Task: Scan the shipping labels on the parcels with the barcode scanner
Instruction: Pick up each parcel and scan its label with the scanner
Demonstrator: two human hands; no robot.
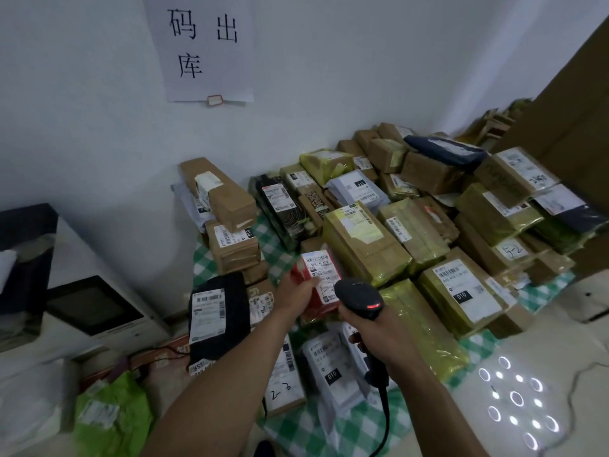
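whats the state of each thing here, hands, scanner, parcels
left hand, holds the red parcel
red parcel, held above the pile, white label facing up
right hand, grips the barcode scanner
barcode scanner, red light lit, head pointed at the red parcel
black parcel, lying at the left, label up

A small parcel depot or pick-up room.
Dozens of taped cardboard boxes (365,245) and plastic mailer bags (235,311) lie heaped on a green-checked cloth (275,250) against a white wall (329,77), most showing a printed shipping label (461,285), a few marked with handwritten numbers (509,250). A paper sign (201,47) on the wall carries large characters, among them 出库, and a corded barcode scanner (361,296) shows a lit red lamp.
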